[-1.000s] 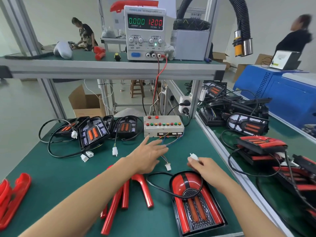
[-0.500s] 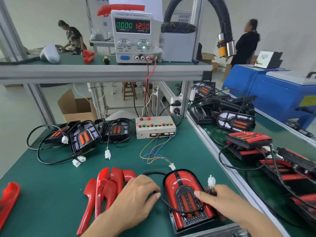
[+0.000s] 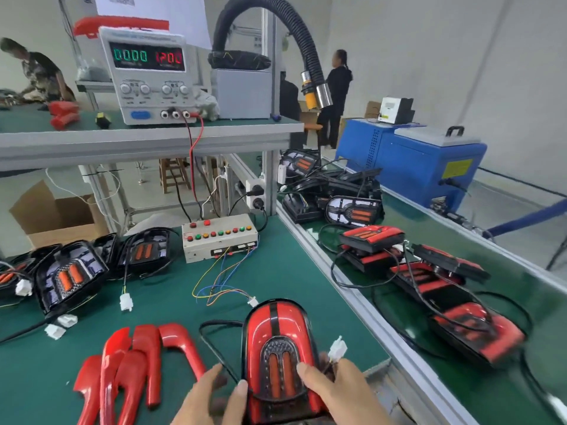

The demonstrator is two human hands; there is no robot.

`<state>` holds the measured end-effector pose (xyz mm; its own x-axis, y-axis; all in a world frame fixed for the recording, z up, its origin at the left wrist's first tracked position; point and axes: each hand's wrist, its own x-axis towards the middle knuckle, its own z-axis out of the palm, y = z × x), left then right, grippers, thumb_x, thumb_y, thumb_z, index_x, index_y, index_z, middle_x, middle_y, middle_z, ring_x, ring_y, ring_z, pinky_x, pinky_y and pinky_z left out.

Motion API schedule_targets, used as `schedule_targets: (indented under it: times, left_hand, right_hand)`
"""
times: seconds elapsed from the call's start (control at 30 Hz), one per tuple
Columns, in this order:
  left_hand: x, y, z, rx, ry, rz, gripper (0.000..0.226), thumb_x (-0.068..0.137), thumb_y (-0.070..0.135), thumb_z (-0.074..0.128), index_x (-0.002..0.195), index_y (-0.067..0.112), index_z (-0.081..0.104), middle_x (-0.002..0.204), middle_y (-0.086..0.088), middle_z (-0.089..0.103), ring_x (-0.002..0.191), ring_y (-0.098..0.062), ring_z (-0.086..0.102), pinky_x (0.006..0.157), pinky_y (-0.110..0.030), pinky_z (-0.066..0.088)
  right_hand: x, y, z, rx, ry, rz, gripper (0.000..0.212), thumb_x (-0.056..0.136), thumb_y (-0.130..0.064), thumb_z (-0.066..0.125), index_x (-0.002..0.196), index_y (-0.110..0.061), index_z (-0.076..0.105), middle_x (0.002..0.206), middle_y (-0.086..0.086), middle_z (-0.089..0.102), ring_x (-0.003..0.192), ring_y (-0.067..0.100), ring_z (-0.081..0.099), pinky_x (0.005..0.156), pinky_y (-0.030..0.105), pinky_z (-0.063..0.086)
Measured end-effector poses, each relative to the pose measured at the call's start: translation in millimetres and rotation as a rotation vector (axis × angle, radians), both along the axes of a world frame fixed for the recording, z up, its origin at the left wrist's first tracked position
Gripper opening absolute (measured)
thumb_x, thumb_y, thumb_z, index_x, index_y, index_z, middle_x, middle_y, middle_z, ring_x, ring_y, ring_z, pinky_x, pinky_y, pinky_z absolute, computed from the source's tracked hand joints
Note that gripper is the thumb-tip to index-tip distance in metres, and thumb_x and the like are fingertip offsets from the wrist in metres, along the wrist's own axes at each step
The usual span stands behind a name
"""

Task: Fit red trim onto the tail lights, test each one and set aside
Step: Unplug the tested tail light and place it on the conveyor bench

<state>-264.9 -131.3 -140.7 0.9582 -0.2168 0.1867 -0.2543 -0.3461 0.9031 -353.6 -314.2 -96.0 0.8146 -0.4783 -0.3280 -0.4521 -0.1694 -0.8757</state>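
A tail light with red trim fitted [image 3: 277, 342] is tilted up off the green mat at the bottom centre, held from both sides. My left hand [image 3: 211, 400] grips its lower left edge. My right hand [image 3: 340, 391] grips its lower right edge and also holds the light's white plug [image 3: 337, 349] and black cable. Loose red trim pieces [image 3: 129, 363] lie to the left. Untrimmed black tail lights [image 3: 69, 277] sit at the far left. The test box [image 3: 219, 237] with coloured buttons stands behind, its loose wires ending in a small white connector [image 3: 253, 301].
A power supply [image 3: 148, 75] reading 12.00 sits on the upper shelf, beside a black extraction hose [image 3: 294, 35]. Trimmed tail lights [image 3: 435, 289] are piled on the conveyor at right. Two people stand in the background. A blue machine [image 3: 423, 164] is at far right.
My left hand came back from the test box and took the tail light's left edge. Both hands have lifted and tilted the light, and the view has swung right.
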Motion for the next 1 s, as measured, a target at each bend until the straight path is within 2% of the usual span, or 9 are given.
schedule_targets:
  times: [0.07, 0.17, 0.27, 0.33, 0.4, 0.47, 0.53, 0.7, 1.0]
  left_hand:
    - [-17, -11, 2, -0.093, 0.097, -0.041, 0.010, 0.072, 0.026, 0.079, 0.070, 0.033, 0.073, 0.062, 0.007, 0.070, 0.058, 0.005, 0.065, 0.062, 0.001, 0.044]
    - [-26, -22, 18, -0.118, 0.108, -0.109, 0.022, 0.082, 0.006, 0.078, 0.080, 0.028, 0.076, 0.070, 0.006, 0.075, 0.062, -0.005, 0.069, 0.065, -0.002, 0.047]
    - [-26, -32, 36, -0.087, 0.050, -0.216, 0.046, 0.081, -0.010, 0.074, 0.093, 0.034, 0.075, 0.073, 0.020, 0.074, 0.066, 0.005, 0.069, 0.064, 0.001, 0.045]
    - [-29, -44, 51, -0.087, 0.042, -0.315, 0.043, 0.083, -0.003, 0.075, 0.100, 0.036, 0.073, 0.081, 0.029, 0.073, 0.075, 0.014, 0.067, 0.065, 0.004, 0.042]
    - [-32, -61, 66, -0.132, 0.054, -0.400, 0.042, 0.086, 0.002, 0.075, 0.107, 0.038, 0.071, 0.090, 0.031, 0.073, 0.088, 0.017, 0.066, 0.074, 0.004, 0.043]
    - [-37, -80, 79, -0.209, 0.064, -0.455, 0.039, 0.088, 0.009, 0.074, 0.116, 0.037, 0.068, 0.103, 0.026, 0.075, 0.102, 0.013, 0.065, 0.088, -0.004, 0.048]
    - [-46, -94, 89, -0.246, 0.062, -0.499, 0.037, 0.091, 0.022, 0.070, 0.125, 0.037, 0.065, 0.118, 0.027, 0.070, 0.114, 0.011, 0.061, 0.097, -0.009, 0.046]
    - [-58, -100, 82, -0.220, -0.041, -0.566, 0.032, 0.090, 0.040, 0.066, 0.122, 0.045, 0.064, 0.126, 0.037, 0.060, 0.123, 0.009, 0.055, 0.100, -0.016, 0.043]
    - [-57, -75, 47, -0.079, -0.057, -0.493, 0.038, 0.080, 0.018, 0.077, 0.103, 0.048, 0.074, 0.120, 0.037, 0.062, 0.114, 0.009, 0.061, 0.096, -0.021, 0.052]
  right_hand:
    - [-15, 9, 1, 0.014, -0.071, -0.043, 0.029, 0.071, -0.062, 0.071, 0.084, -0.037, 0.078, 0.082, -0.011, 0.077, 0.079, -0.003, 0.070, 0.074, 0.013, 0.051]
    - [-37, 19, 2, 0.003, -0.181, -0.132, 0.018, 0.078, -0.043, 0.085, 0.069, -0.032, 0.074, 0.073, -0.027, 0.072, 0.076, -0.018, 0.064, 0.076, 0.001, 0.043]
    - [-55, 17, 7, 0.100, -0.297, -0.229, 0.026, 0.064, -0.042, 0.085, 0.088, -0.033, 0.081, 0.092, -0.018, 0.079, 0.088, -0.008, 0.071, 0.080, 0.004, 0.047]
    - [-66, 9, 12, 0.065, -0.401, -0.251, 0.031, 0.068, -0.032, 0.081, 0.097, -0.043, 0.080, 0.097, -0.010, 0.080, 0.093, 0.000, 0.074, 0.080, 0.008, 0.050]
    - [-74, -2, 12, 0.101, -0.504, -0.417, 0.032, 0.067, -0.018, 0.084, 0.098, -0.028, 0.082, 0.093, -0.001, 0.081, 0.092, 0.011, 0.076, 0.080, 0.017, 0.056]
    - [-81, -14, 12, 0.210, -0.603, -0.640, 0.034, 0.066, -0.003, 0.089, 0.098, -0.009, 0.078, 0.093, 0.015, 0.079, 0.092, 0.030, 0.076, 0.086, 0.039, 0.060]
    - [-88, -30, 18, 0.317, -0.729, -0.826, 0.030, 0.071, -0.013, 0.078, 0.100, -0.006, 0.074, 0.097, 0.021, 0.077, 0.093, 0.039, 0.075, 0.088, 0.052, 0.060]
    - [-104, -89, 52, 0.271, -0.989, -1.109, 0.006, 0.098, -0.011, 0.065, 0.098, -0.005, 0.063, 0.095, 0.009, 0.079, 0.086, 0.021, 0.078, 0.079, 0.044, 0.063]
    - [-107, -201, 48, 0.542, -0.716, -1.157, 0.014, 0.095, -0.005, 0.067, 0.094, -0.007, 0.054, 0.090, 0.017, 0.067, 0.083, 0.031, 0.072, 0.063, 0.049, 0.063]
